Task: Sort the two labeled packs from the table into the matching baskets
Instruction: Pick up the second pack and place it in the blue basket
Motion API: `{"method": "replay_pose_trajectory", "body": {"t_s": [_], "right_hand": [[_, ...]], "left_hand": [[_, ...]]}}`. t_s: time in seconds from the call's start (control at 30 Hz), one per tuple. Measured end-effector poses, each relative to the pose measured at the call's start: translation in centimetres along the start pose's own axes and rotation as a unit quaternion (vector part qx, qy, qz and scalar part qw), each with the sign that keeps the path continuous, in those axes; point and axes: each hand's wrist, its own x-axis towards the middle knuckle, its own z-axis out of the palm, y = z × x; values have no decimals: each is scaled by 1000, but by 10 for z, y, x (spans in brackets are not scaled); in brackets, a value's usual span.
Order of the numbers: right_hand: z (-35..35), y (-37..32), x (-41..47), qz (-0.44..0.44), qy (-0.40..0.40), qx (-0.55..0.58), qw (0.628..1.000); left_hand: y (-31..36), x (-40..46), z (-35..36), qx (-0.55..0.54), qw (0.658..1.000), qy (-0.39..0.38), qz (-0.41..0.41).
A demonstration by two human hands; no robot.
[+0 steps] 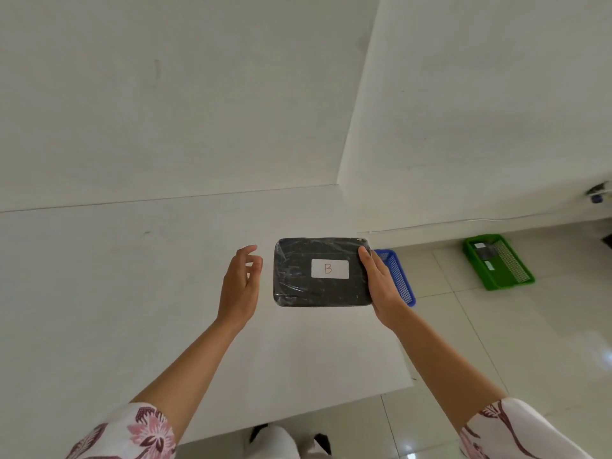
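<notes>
A black plastic-wrapped pack (298,286) with a white label reading "B" is held above the white table's right part. My right hand (381,286) grips its right edge, thumb on top. My left hand (240,283) hovers just left of the pack, fingers apart, not touching it. A blue basket (402,279) sits on the floor beyond the table's right edge, mostly hidden behind my right hand and the pack. Farther right on the floor stands a green basket (496,279) with a dark labelled pack (484,251) inside it.
The white table (132,309) fills the left and middle, its right edge near the blue basket and its near edge by my feet. White walls rise behind. Glossy floor tiles lie to the right. A small dark object (597,193) lies at the far right wall.
</notes>
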Motion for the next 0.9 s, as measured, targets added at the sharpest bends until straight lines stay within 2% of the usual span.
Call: {"method": "replay_pose_trajectory", "body": {"t_s": [0.37, 0.67, 0.8, 0.9], "right_hand": [[-122, 7, 11, 1, 65, 73, 995], [-254, -1, 46, -32, 2, 64, 997], [-325, -6, 61, -31, 3, 48, 998], [-369, -7, 71, -22, -8, 32, 999]], "left_hand": [[45, 9, 102, 126, 987, -59, 77], [93, -9, 221, 231, 967, -13, 105], [119, -23, 283, 300, 948, -23, 106], [138, -35, 323, 302, 948, -20, 95]]}}
